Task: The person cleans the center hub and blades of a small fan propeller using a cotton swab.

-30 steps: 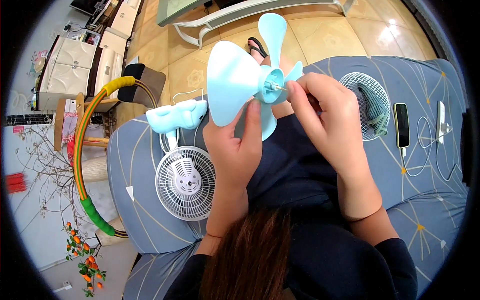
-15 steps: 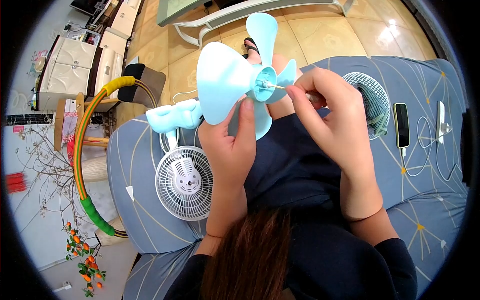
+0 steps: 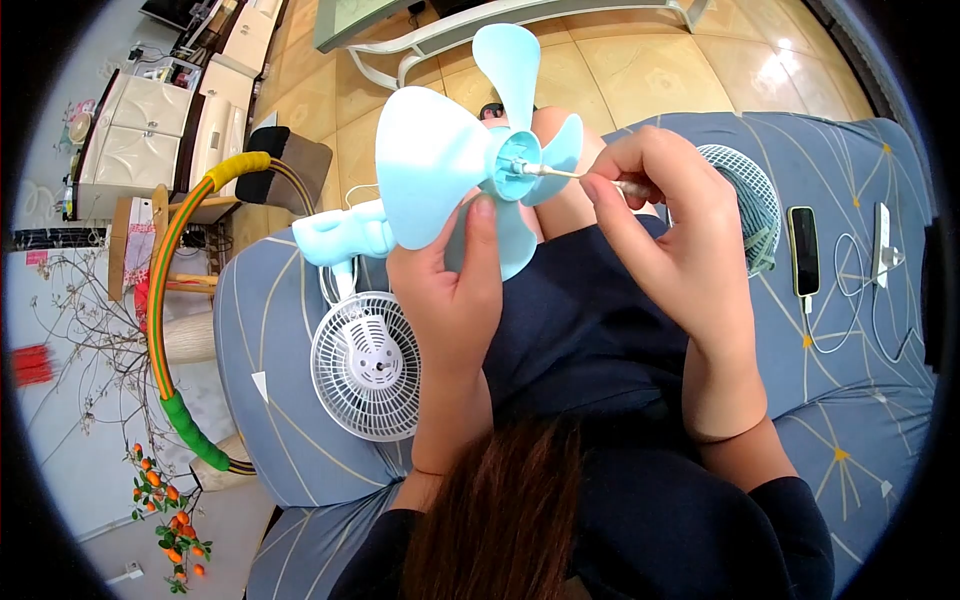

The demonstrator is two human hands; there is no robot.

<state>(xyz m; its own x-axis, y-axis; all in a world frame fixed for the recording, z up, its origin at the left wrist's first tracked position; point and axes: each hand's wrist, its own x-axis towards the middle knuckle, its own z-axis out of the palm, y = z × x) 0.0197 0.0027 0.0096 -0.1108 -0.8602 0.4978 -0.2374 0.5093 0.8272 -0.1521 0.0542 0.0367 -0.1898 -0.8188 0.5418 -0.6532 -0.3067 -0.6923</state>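
Note:
My left hand [image 3: 450, 270] grips a light-blue fan blade [image 3: 425, 165] by its lower part, thumb near the hub. The open back of the hub, with ribs inside, faces right. Between the thumb and fingers of my right hand [image 3: 670, 210] is a thin cotton swab [image 3: 560, 173]; its tip reaches into the hub's centre. Left of my left forearm, the fan body [image 3: 345, 235] lies on the sofa with its white rear grille [image 3: 330, 400] and bare motor shaft showing. Behind my right hand sits a round grille cover [image 3: 722, 155] with a striped cloth [image 3: 757, 225] in it.
The sofa [image 3: 265, 330] has a blue-grey patterned cover. A phone [image 3: 803, 250] on a charging cable and a white power strip [image 3: 881, 235] lie at the right. A striped hoop [image 3: 157, 320] stands at the left; a white-framed table [image 3: 520, 18] is ahead.
Both hands have shifted: the fan blade moved slightly left. The swab sits less deep in the hub, and more of its stick shows.

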